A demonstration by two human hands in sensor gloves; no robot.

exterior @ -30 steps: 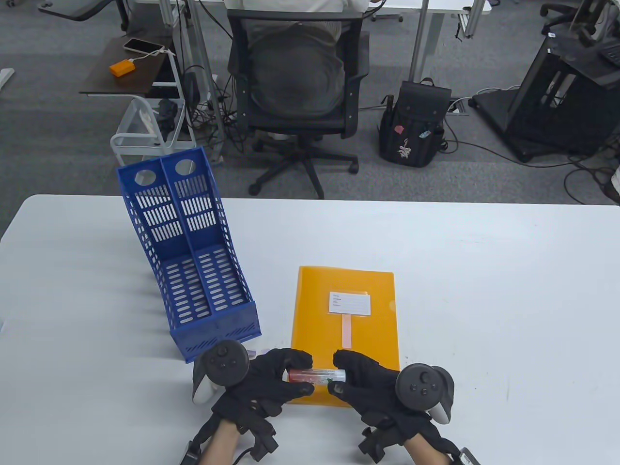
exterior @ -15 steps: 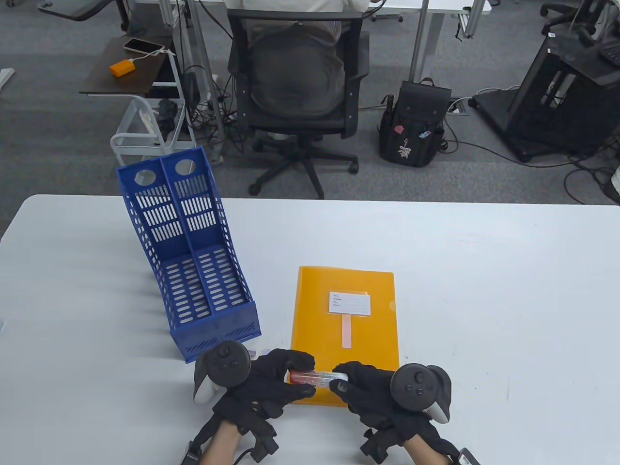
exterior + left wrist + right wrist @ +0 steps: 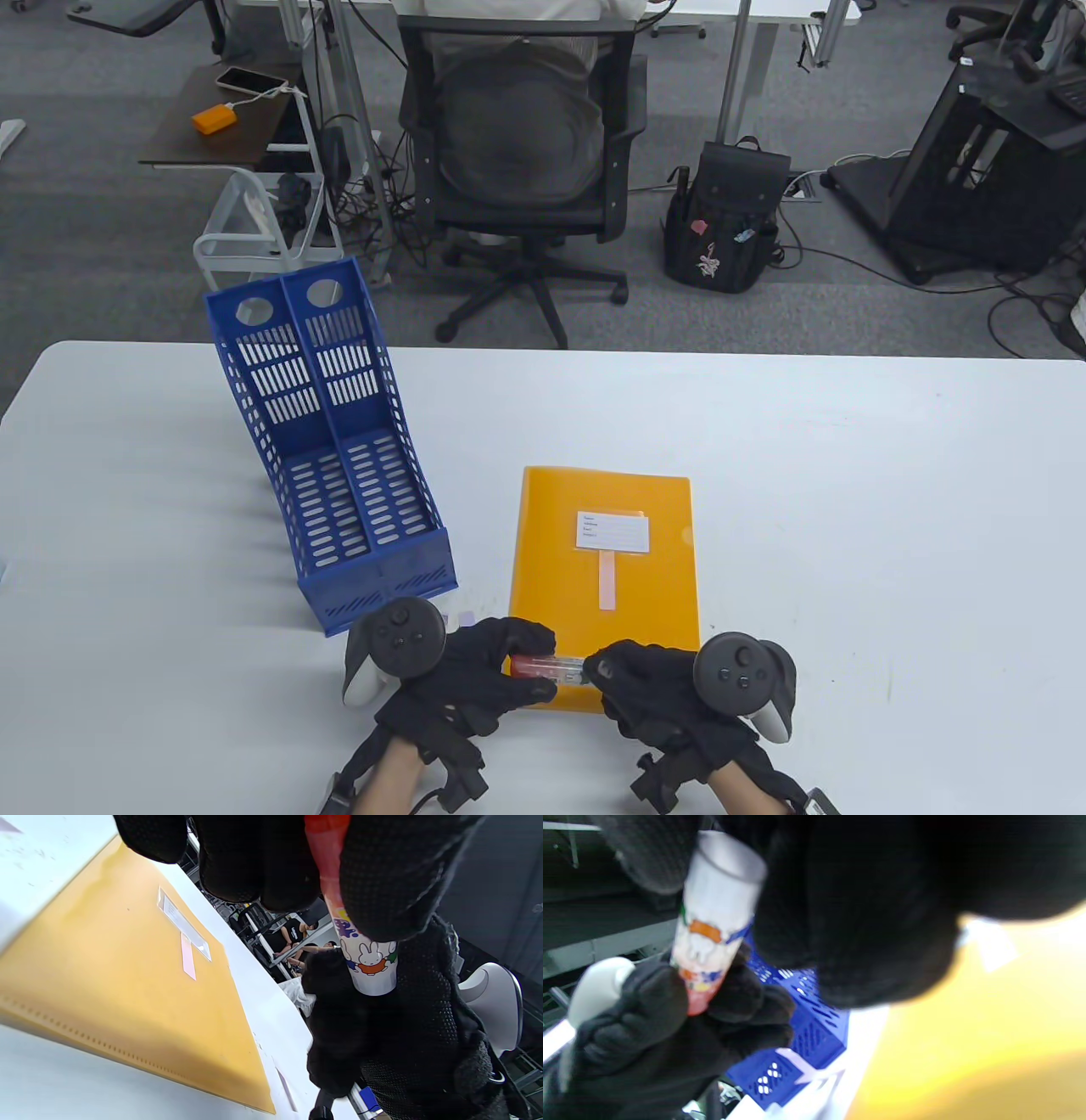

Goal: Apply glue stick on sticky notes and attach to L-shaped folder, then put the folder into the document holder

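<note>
An orange L-shaped folder lies flat in front of me, with a white label and a pink sticky note on it. Over its near edge both hands hold a glue stick level. My left hand grips the red end. My right hand pinches the white end, which shows a cartoon rabbit in the left wrist view. The right wrist view shows the same stick between both gloves. The blue two-slot document holder stands to the left, leaning back.
A pale lilac strip of notes lies on the white table between the holder's base and my left hand. Beyond the far table edge a person sits in a black office chair, with a backpack on the floor.
My right hand has slid left along the glue stick toward my left hand, so less of the stick shows. The left hand, folder and holder have stayed put.
</note>
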